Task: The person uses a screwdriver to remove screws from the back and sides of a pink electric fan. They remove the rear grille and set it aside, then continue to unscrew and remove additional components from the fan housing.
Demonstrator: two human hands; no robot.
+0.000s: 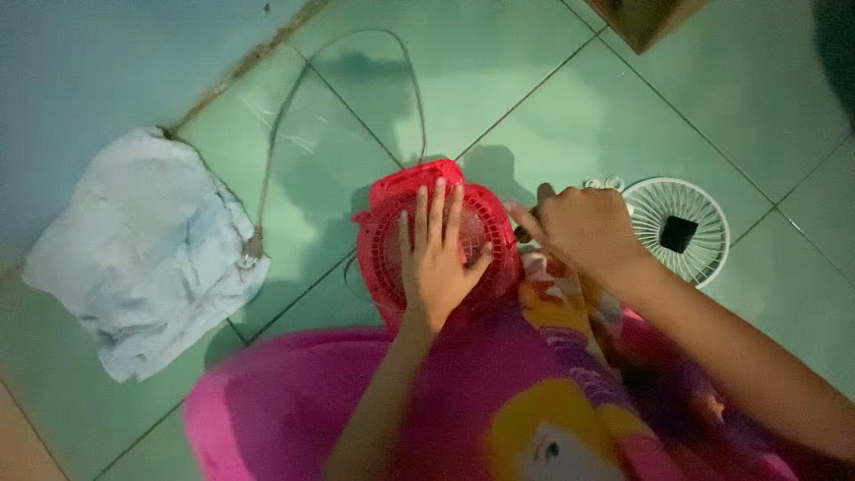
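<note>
Centrally, a red round plastic fan housing with a slotted grille (pixel 403 233) is seen on the green tiled floor (pixel 570 134), propped against the pink patterned lap (pixel 499 401). The left hand (pixel 436 258) is laid flat on top of the grille, fingers spread and stretched out, nothing gripped, only pressed down. The right hand (pixel 583 227) is placed just beside the housing's right edge, fingers curled around a dark slim tool (pixel 531 223); its tip is pointed at the rim, contact cannot be told. A white round plastic grille (pixel 704 223) is seen near the right hand, a crumpled pale cloth (pixel 147 249) well apart on the left.
</note>
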